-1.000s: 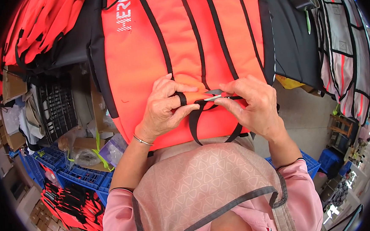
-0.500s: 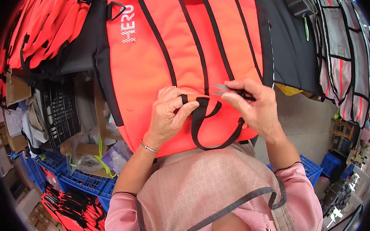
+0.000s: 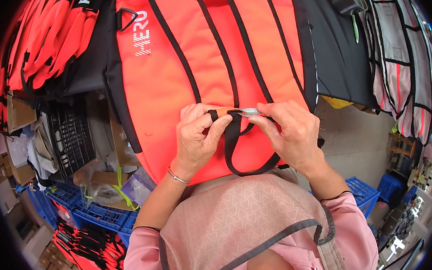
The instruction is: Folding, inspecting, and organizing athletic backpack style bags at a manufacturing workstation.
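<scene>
Orange backpack point(image 3: 159, 94) marked with white lettering point(image 3: 141, 33)
Over its lower end, a black strap point(image 3: 232, 133) is pinched by the left fingers point(image 3: 220, 125); small scissors point(image 3: 249, 111) are gripped by the right fingers point(image 3: 269, 127), tips just beside the strap.

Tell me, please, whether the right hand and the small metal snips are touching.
Touching. The head view shows the small metal snips pinched between the thumb and fingers of the right hand, with no gap.

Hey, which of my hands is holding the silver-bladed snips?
Your right hand holds the snips; your left hand, by contrast, pinches the looped black strap.
</scene>
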Motion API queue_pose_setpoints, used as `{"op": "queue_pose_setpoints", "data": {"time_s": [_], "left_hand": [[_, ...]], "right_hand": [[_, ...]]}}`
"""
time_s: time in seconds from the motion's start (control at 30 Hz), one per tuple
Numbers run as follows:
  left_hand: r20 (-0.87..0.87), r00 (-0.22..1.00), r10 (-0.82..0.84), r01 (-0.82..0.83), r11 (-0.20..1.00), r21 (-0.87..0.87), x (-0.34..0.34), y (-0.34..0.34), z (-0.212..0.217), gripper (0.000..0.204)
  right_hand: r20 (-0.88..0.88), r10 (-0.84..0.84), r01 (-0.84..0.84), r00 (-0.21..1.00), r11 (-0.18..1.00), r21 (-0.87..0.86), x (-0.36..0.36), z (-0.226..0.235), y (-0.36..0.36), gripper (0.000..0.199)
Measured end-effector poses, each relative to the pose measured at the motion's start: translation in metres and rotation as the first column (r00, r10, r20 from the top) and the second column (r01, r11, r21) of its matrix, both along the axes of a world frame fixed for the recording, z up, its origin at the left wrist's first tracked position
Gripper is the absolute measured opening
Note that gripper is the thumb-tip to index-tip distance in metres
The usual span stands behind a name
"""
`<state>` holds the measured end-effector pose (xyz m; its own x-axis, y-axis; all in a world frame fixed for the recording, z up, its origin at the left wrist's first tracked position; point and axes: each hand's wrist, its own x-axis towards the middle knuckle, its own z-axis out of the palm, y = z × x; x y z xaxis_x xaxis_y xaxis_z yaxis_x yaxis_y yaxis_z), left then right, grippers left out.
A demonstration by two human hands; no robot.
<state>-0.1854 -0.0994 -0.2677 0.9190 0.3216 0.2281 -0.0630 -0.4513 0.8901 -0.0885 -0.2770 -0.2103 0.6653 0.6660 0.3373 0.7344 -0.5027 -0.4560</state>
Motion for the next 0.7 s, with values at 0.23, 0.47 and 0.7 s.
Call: {"op": "queue_pose_setpoints", "data": {"time_s": [0.23,0.47,0.7], "left_hand": [[-0.007,1.000,0.007,-0.007,1.000,0.005,0.001,-0.001,0.003,0.013],[-0.025,1.000,-0.009,0.009,1.000,0.001,0.001,0.000,0.002,0.013],[-0.020,0.999,-0.028,0.028,0.999,-0.018,0.001,0.002,0.003,0.013]], "right_hand": [[-0.006,0.014,-0.014,1.000,1.000,-0.019,0.002,-0.001,0.002,0.022],[-0.061,-0.003,0.003,0.998,1.000,-0.004,0.002,-0.004,0.002,0.021],[-0.581,-0.061,0.204,0.812,0.961,0.185,0.009,-0.012,-0.006,0.017]]}}
